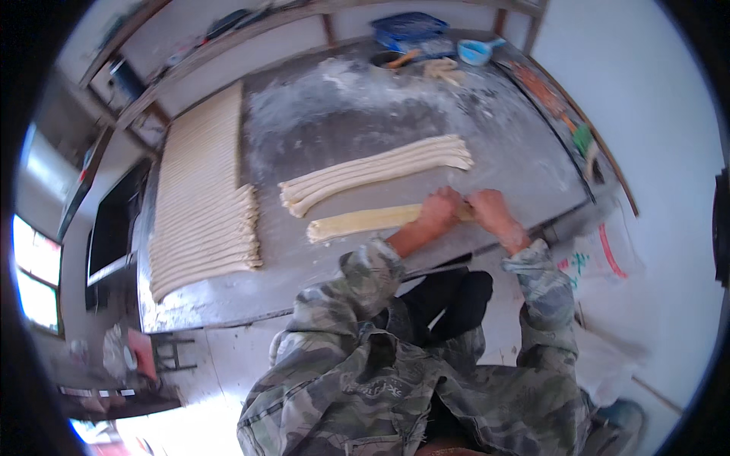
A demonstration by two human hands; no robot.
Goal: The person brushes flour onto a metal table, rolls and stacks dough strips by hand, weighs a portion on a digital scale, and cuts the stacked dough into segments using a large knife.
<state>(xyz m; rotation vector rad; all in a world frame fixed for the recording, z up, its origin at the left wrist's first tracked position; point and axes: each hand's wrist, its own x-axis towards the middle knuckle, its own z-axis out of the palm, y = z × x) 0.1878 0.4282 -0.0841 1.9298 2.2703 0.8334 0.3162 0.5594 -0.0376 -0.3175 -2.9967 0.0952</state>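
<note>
Dough rows (199,171) at ten o'clock look done; left hand (442,209) and right hand (491,212) curl, grip unclear, over a seemingly unfinished strip (361,223).

Floured worktop (342,118) lay open beyond the dough strips (380,171); dough rows (199,197) blocked its left, a blue dipper (475,53) its far right.

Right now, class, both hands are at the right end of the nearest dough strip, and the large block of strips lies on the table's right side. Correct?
Not quite: the head view shows the large block of strips on the left side of the table. The left hand and right hand are at the right end of the nearest dough strip.
</note>
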